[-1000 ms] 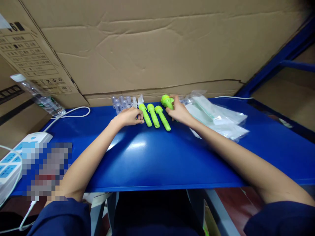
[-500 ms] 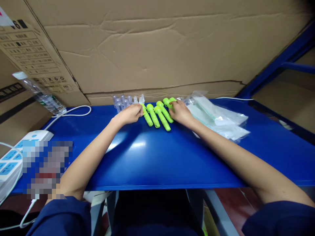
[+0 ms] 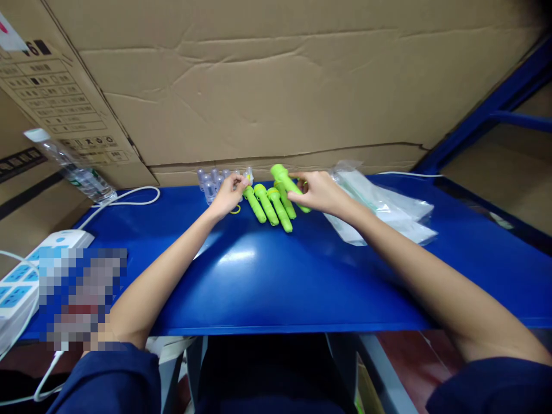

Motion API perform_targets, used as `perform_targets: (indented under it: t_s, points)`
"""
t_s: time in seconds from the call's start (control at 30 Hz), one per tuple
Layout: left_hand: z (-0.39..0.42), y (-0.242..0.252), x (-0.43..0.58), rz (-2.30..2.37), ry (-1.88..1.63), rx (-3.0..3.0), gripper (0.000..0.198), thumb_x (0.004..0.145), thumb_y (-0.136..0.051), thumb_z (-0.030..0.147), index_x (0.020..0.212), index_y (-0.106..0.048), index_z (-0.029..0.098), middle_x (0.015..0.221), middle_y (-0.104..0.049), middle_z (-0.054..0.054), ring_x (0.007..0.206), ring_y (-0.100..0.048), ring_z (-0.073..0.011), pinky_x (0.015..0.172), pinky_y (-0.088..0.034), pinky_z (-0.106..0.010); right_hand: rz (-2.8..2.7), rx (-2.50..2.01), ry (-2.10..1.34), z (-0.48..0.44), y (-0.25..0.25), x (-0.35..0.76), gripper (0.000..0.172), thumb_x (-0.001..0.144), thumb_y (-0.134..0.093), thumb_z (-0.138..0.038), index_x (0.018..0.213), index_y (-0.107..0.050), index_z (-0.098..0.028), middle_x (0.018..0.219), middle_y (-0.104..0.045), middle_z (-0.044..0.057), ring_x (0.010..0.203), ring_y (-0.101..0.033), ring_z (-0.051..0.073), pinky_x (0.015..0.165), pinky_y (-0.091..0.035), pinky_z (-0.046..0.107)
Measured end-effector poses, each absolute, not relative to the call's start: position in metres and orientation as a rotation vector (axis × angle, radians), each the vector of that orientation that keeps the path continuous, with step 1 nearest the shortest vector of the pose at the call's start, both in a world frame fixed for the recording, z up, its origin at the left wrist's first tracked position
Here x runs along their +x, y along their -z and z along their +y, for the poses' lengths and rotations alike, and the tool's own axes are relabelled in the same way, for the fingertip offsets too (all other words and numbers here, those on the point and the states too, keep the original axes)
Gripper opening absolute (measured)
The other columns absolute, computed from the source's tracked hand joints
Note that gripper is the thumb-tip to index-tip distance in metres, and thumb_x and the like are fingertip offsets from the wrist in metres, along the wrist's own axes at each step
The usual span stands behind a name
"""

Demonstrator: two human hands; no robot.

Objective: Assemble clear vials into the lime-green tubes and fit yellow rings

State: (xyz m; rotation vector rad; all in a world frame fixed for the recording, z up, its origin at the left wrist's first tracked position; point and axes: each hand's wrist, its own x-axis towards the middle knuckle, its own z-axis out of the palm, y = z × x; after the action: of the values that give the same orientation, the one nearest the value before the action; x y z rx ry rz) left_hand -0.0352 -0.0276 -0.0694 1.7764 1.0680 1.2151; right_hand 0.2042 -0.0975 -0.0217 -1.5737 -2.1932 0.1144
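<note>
Several lime-green tubes (image 3: 266, 206) with wider heads lie side by side on the blue table. My right hand (image 3: 317, 192) is closed round another green tube (image 3: 282, 173), its head tilted up to the left over the row. Beside the row's left end, my left hand (image 3: 233, 192) has thumb and fingertips pinched together; whatever is between them is too small to name. Under that hand a yellow ring (image 3: 235, 210) shows on the table. Clear plastic vials (image 3: 210, 189) stand just behind and left of it.
Clear plastic bags with pale contents (image 3: 379, 210) lie at the right. A bottle (image 3: 77, 169) leans at the back left, near a white cable and a power strip (image 3: 26, 276). Cardboard (image 3: 259, 98) walls the back; the blue table's (image 3: 276, 299) front edge is near me.
My right hand now holds a green tube raised from the row's right end. My left hand has shifted slightly, exposing a yellow ring. The lying tubes sit a little further left.
</note>
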Motion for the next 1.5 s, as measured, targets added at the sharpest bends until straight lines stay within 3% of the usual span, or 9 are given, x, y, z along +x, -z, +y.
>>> perform_targets:
  t_s: [0.1, 0.37, 0.67, 0.83, 0.93, 1.07, 1.27, 1.43, 1.5]
  points:
    - [-0.026, 0.069, -0.036, 1.035, -1.243, 1.793, 0.01, 0.096, -0.059, 0.022, 0.088, -0.057, 0.018, 0.088, -0.065, -0.002, 0.088, -0.061, -0.0134, 0.089, -0.047, -0.027, -2.292, -1.368, -0.255, -0.111, 0.016, 0.187, 0.055, 0.079, -0.061, -0.03, 0.13, -0.07, -0.013, 0.084, -0.074, 0.006, 0.067, -0.064, 0.018, 0.065, -0.041, 0.027]
    - [-0.034, 0.065, -0.038, 0.911, -1.146, 1.784, 0.019, 0.097, -0.059, 0.037, 0.09, -0.057, 0.019, 0.088, -0.065, -0.002, 0.085, -0.061, -0.0143, 0.085, -0.051, -0.029, -2.294, -1.396, -0.279, -0.112, 0.024, 0.182, 0.054, 0.081, -0.057, -0.03, 0.13, -0.071, -0.015, 0.078, -0.072, 0.004, 0.063, -0.059, 0.017, 0.063, -0.037, 0.026]
    - [-0.037, 0.077, -0.026, 0.846, -1.218, 1.721, 0.039, 0.085, -0.074, 0.048, 0.086, -0.047, 0.021, 0.106, -0.07, -0.007, 0.107, -0.067, -0.0196, 0.101, -0.051, -0.037, -2.478, -1.274, -0.297, -0.111, 0.024, 0.186, 0.03, 0.087, -0.058, -0.03, 0.11, -0.071, -0.016, 0.081, -0.073, 0.006, 0.067, -0.06, 0.018, 0.066, -0.038, 0.027]
    - [-0.041, 0.077, -0.023, 0.775, -1.164, 1.776, 0.043, 0.082, -0.076, 0.054, 0.086, -0.049, 0.02, 0.11, -0.069, -0.009, 0.11, -0.067, -0.0207, 0.102, -0.051, -0.038, -2.196, -1.315, -0.506, -0.108, 0.034, 0.183, 0.06, 0.082, -0.065, -0.025, 0.139, -0.05, -0.013, 0.108, -0.073, 0.011, 0.085, -0.068, 0.022, 0.076, -0.049, 0.029]
    - [-0.043, 0.075, -0.021, 0.775, -1.136, 1.79, 0.04, 0.083, -0.076, 0.051, 0.088, -0.052, 0.02, 0.107, -0.07, -0.008, 0.105, -0.068, -0.0201, 0.099, -0.053, -0.037, -2.099, -1.287, -0.661, -0.107, 0.039, 0.181, 0.065, 0.094, -0.056, -0.035, 0.151, -0.038, -0.01, 0.099, -0.073, 0.008, 0.078, -0.069, 0.02, 0.073, -0.051, 0.029]
    - [-0.046, 0.076, -0.019, 0.826, -1.13, 1.784, 0.03, 0.088, -0.072, 0.045, 0.09, -0.055, 0.02, 0.099, -0.069, -0.006, 0.099, -0.067, -0.0178, 0.095, -0.053, -0.034, -2.197, -1.295, -0.602, -0.105, 0.037, 0.183, 0.055, 0.103, -0.042, -0.04, 0.15, -0.049, -0.012, 0.086, -0.074, 0.006, 0.073, -0.069, 0.019, 0.073, -0.051, 0.03]
    - [-0.052, 0.079, -0.017, 0.786, -1.115, 1.806, 0.028, 0.088, -0.071, 0.042, 0.09, -0.058, 0.018, 0.095, -0.067, -0.004, 0.094, -0.066, -0.0172, 0.092, -0.052, -0.032, -2.275, -1.24, -0.687, -0.102, 0.028, 0.196, 0.064, 0.098, -0.054, -0.039, 0.156, -0.045, -0.014, 0.087, -0.078, 0.006, 0.057, -0.061, 0.014, 0.06, -0.048, 0.026]
    - [-0.058, 0.077, -0.012, 0.749, -1.107, 1.757, 0.034, 0.085, -0.074, 0.047, 0.09, -0.058, 0.018, 0.101, -0.068, -0.006, 0.097, -0.068, -0.0185, 0.093, -0.053, -0.033, -2.188, -1.164, -1.005, -0.098, 0.026, 0.205, 0.084, 0.093, -0.06, -0.044, 0.164, -0.028, -0.014, 0.077, -0.075, 0.002, 0.045, -0.052, 0.01, 0.046, -0.039, 0.021]
    - [-0.061, 0.075, -0.011, 0.723, -1.1, 1.754, 0.039, 0.082, -0.077, 0.051, 0.09, -0.057, 0.018, 0.1, -0.069, -0.006, 0.097, -0.068, -0.0192, 0.093, -0.054, -0.034, -2.202, -1.121, -1.048, -0.098, 0.026, 0.207, 0.08, 0.092, -0.06, -0.044, 0.161, -0.033, -0.013, 0.071, -0.072, 0.0, 0.046, -0.051, 0.01, 0.046, -0.039, 0.021]
